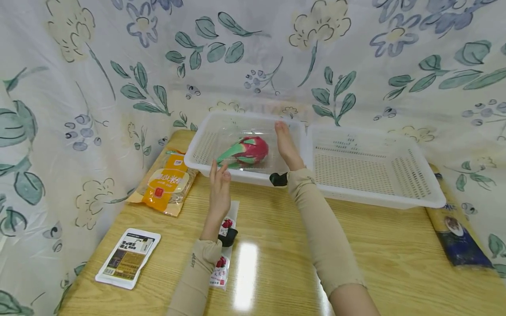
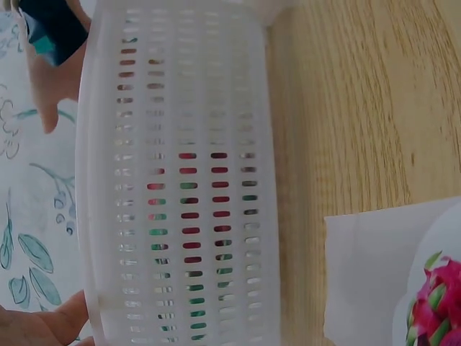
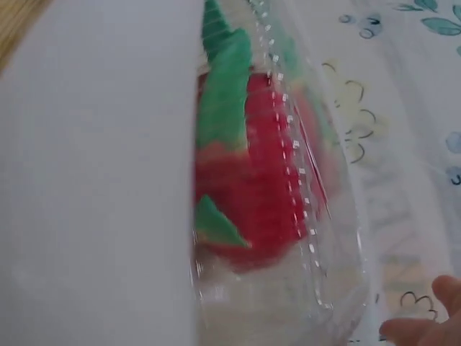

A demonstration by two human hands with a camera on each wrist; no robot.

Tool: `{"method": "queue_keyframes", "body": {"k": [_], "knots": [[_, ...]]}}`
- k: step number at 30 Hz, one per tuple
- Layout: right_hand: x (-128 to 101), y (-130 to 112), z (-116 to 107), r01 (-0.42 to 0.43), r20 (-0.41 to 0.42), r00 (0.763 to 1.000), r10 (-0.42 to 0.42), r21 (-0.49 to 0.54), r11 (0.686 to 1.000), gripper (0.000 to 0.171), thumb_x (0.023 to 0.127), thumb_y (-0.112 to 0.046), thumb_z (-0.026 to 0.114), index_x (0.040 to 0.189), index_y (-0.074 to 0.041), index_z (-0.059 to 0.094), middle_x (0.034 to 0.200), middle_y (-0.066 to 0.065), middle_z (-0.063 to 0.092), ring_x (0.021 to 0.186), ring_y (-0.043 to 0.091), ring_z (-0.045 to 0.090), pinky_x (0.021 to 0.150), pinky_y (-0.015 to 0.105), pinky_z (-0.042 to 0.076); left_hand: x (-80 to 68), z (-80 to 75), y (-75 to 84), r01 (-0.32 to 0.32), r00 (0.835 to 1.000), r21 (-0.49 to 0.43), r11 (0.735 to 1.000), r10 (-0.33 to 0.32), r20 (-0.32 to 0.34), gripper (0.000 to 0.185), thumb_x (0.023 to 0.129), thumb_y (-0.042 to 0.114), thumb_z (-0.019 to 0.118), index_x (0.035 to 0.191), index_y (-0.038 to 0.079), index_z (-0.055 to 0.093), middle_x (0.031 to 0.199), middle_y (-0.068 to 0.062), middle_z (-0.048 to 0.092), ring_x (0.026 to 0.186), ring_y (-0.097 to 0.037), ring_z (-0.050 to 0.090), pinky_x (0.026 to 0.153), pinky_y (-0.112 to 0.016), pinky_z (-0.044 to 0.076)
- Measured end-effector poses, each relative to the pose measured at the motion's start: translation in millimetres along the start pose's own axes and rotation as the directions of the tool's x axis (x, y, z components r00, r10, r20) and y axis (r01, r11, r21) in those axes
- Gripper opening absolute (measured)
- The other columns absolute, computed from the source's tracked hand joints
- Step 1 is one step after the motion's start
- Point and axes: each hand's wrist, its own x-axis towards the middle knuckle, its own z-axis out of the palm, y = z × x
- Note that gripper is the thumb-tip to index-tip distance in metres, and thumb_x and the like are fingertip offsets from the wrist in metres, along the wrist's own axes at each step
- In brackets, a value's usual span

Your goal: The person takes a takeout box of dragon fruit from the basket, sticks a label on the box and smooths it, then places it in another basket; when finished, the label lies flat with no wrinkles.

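Note:
A red and green dragon fruit lies in a clear plastic box inside the left white basket. My left hand is at the front rim of that basket, its fingers extended toward the fruit's green tip. In the left wrist view, the left fingertips are right at the rim, and red and green show through the slots. Over the basket's right end my right hand reaches beside the box with fingers stretched. The right wrist view shows its fingertips near the box's edge.
A second white basket adjoins on the right, with a dark blue packet beyond it. Left of the baskets lie an orange food bag and a white pouch. A printed label strip lies by my left wrist. Floral curtain hangs behind.

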Motion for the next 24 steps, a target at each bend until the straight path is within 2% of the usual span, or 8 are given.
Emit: {"method": "queue_keyframes", "body": {"k": [3,7,11,16,21,24], "knots": [[4,4,3,-0.045,0.001,0.999,0.045,0.018,0.999,0.062,0.106,-0.042,0.021,0.156,-0.007,0.011,0.164,0.010,0.009,0.152,0.022,0.005,0.125,0.032,0.006,-0.6,0.5,-2.0,0.000,1.000,0.006,1.000,0.000,-0.005,0.079,0.096,0.067,0.019,0.151,0.011,0.033,0.165,-0.004,-0.001,0.145,-0.039,0.026,0.110,-0.065,0.030],[9,5,5,-0.118,0.050,0.992,0.116,0.023,0.993,0.070,0.103,-0.053,0.021,0.157,-0.011,0.006,0.165,0.007,0.003,0.152,0.025,0.003,0.125,0.039,0.005,-0.7,1.1,-4.1,-0.001,1.000,-0.005,1.000,0.001,-0.020,0.081,0.095,0.069,0.020,0.151,0.012,0.033,0.165,-0.001,-0.001,0.145,-0.039,0.026,0.110,-0.064,0.030],[14,6,6,-0.203,0.078,0.977,0.200,0.029,0.979,0.078,0.100,-0.058,0.025,0.156,-0.009,0.000,0.165,0.008,-0.003,0.152,0.027,-0.002,0.124,0.043,0.003,-0.1,2.7,-4.6,0.004,1.000,-0.014,1.000,-0.004,-0.024,0.081,0.095,0.069,0.021,0.151,0.013,0.032,0.165,0.002,-0.001,0.146,-0.039,0.023,0.110,-0.065,0.030],[17,5,8,-0.311,0.097,0.947,0.307,0.023,0.950,0.087,0.098,-0.057,0.038,0.156,-0.012,-0.010,0.165,0.006,-0.011,0.152,0.026,-0.007,0.124,0.045,0.002,0.7,3.7,-4.3,0.002,0.999,-0.002,1.000,-0.002,-0.036,0.079,0.095,0.068,0.021,0.151,0.014,0.033,0.165,0.002,-0.001,0.146,-0.039,0.023,0.107,-0.064,0.034],[21,7,6,-0.366,0.147,0.918,0.367,-0.039,0.930,0.096,0.095,-0.048,0.051,0.154,-0.011,-0.015,0.163,0.005,-0.019,0.151,0.026,-0.013,0.124,0.045,0.000,1.4,3.8,-3.5,-0.003,0.999,0.000,1.000,0.003,-0.050,0.079,0.096,0.067,0.022,0.150,0.011,0.035,0.165,-0.001,0.001,0.146,-0.038,0.024,0.108,-0.063,0.034],[21,10,3,-0.420,0.163,0.889,0.428,-0.079,0.904,0.099,0.093,-0.046,0.057,0.155,-0.010,-0.012,0.164,0.006,-0.017,0.152,0.030,-0.005,0.124,0.045,0.006,1.9,4.2,-3.1,-0.004,0.999,0.003,1.000,0.005,-0.049,0.079,0.097,0.066,0.022,0.150,0.009,0.035,0.165,-0.002,0.001,0.146,-0.038,0.024,0.109,-0.062,0.033]]}}
